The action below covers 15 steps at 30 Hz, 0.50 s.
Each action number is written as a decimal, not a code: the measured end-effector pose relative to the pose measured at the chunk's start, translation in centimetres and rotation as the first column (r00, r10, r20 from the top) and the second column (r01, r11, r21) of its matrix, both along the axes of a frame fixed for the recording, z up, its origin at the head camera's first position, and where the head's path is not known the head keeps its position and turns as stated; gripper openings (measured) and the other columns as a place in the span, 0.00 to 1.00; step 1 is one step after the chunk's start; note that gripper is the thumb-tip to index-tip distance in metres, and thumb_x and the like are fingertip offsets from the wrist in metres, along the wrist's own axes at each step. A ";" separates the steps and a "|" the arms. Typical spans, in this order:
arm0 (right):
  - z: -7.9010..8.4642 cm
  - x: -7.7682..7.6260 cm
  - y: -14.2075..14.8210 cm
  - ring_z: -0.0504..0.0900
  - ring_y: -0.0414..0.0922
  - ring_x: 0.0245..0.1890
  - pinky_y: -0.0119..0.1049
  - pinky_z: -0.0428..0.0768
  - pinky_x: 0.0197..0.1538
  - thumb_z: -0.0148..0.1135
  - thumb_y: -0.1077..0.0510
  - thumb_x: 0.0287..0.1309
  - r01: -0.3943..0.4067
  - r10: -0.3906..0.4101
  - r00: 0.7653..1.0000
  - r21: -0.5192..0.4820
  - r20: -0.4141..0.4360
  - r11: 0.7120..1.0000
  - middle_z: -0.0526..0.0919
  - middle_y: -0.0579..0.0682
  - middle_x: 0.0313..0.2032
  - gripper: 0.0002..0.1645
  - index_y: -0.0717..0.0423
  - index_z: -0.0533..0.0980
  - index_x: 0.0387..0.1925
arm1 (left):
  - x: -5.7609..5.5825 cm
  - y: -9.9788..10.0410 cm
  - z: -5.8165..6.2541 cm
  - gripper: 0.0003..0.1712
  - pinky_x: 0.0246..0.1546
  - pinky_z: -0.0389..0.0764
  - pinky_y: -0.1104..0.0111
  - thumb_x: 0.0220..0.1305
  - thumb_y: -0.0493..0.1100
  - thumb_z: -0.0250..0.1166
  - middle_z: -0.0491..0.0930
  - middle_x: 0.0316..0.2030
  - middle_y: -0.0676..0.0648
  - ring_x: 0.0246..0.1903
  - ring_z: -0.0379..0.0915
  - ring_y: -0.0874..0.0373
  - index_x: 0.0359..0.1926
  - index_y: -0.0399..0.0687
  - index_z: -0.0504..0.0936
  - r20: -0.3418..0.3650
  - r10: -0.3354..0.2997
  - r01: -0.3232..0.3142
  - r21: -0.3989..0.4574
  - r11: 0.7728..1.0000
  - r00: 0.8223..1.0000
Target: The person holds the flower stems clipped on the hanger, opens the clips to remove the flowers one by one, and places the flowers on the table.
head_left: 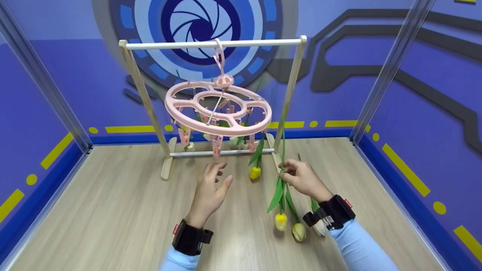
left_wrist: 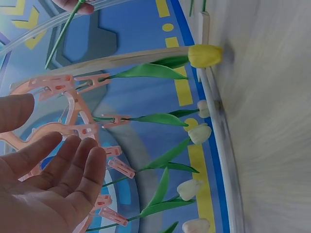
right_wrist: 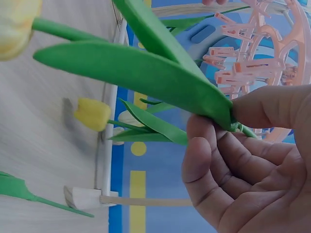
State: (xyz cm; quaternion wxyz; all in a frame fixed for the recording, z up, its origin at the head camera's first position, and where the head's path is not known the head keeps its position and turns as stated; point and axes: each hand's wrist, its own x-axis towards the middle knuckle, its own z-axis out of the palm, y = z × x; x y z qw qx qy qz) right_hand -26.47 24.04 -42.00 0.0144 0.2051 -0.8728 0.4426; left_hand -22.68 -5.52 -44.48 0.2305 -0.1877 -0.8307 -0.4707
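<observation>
My right hand (head_left: pixel 304 180) pinches the green stem of a yellow tulip (head_left: pixel 281 223) between thumb and fingers. Its bloom points down, and in the right wrist view its long leaves (right_wrist: pixel 141 73) cross in front of the fingers. To its left, my left hand (head_left: pixel 209 194) is held up with relaxed fingers and an empty palm, below the pink round clip hanger (head_left: pixel 218 130). From one clip on the hanger's right side another yellow tulip (head_left: pixel 255 173) hangs bloom down. White tulips (left_wrist: pixel 199 133) hang from other clips (left_wrist: pixel 121 167) farther back.
A wooden stand (head_left: pixel 295 79) with a white top bar (head_left: pixel 169 45) carries the hanger. On the table (head_left: pixel 124 210) lie a pale yellow tulip (head_left: pixel 299 232) and a white one (head_left: pixel 320 228), the latter partly behind my right wrist. Blue printed walls (head_left: pixel 425 150) enclose the table.
</observation>
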 end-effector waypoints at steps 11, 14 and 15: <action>-1.4 -0.5 0.1 0.73 0.40 0.23 0.29 0.70 0.27 0.58 0.67 0.66 -0.017 0.019 0.992 -0.023 0.122 1.000 0.84 0.53 0.31 0.17 0.71 0.78 0.54 | 1.1 0.2 -1.1 0.22 0.48 0.81 0.53 0.70 0.38 0.68 0.79 0.53 0.39 0.50 0.77 0.48 0.61 0.36 0.79 0.028 0.055 -0.053 -0.079 0.995 0.998; -1.9 -0.7 0.2 0.73 0.40 0.22 0.29 0.70 0.27 0.58 0.68 0.65 -0.026 0.030 0.988 -0.031 0.151 0.999 0.83 0.52 0.29 0.17 0.71 0.78 0.53 | 1.2 0.1 -1.7 0.22 0.50 0.81 0.52 0.70 0.39 0.68 0.79 0.52 0.39 0.52 0.77 0.46 0.61 0.35 0.79 0.022 0.063 -0.060 -0.093 0.994 0.998; -2.1 -0.7 0.2 0.72 0.40 0.22 0.29 0.70 0.27 0.58 0.68 0.64 -0.028 0.032 0.987 -0.029 0.160 0.999 0.82 0.50 0.28 0.17 0.70 0.78 0.53 | 1.2 0.1 -1.9 0.22 0.51 0.81 0.51 0.70 0.39 0.69 0.79 0.53 0.39 0.53 0.77 0.45 0.61 0.35 0.79 0.019 0.065 -0.062 -0.100 0.993 0.998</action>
